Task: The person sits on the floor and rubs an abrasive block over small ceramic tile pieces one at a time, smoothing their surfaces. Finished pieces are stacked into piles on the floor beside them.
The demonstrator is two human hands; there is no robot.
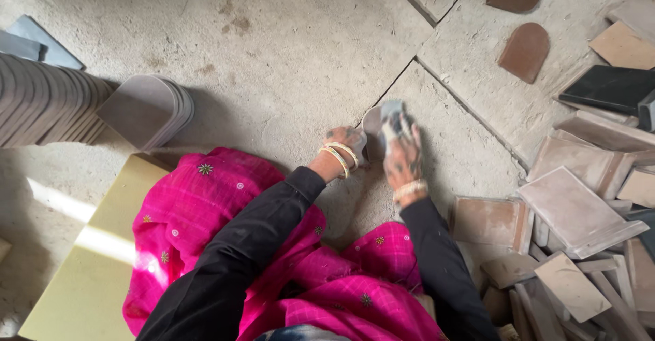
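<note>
On the dusty concrete floor before my knees, my left hand grips an arch-topped tile on edge, fingers closed round it, while my right hand presses a grey cloth onto its face, fist closed; I judge I am mid-rubbing, and turning it calls for a firm left hold. Two brown arched tiles lie apart; one leaning stack of arched tiles stands left; the flat slab pile right is too jumbled to count

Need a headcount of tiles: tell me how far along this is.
Done, seemingly: a leaning row of grey arched tiles at left. In hand: left hand steadies one tile on edge, right hand presses a cloth-like pad against it. Left: the loose tile heap at right.
</note>
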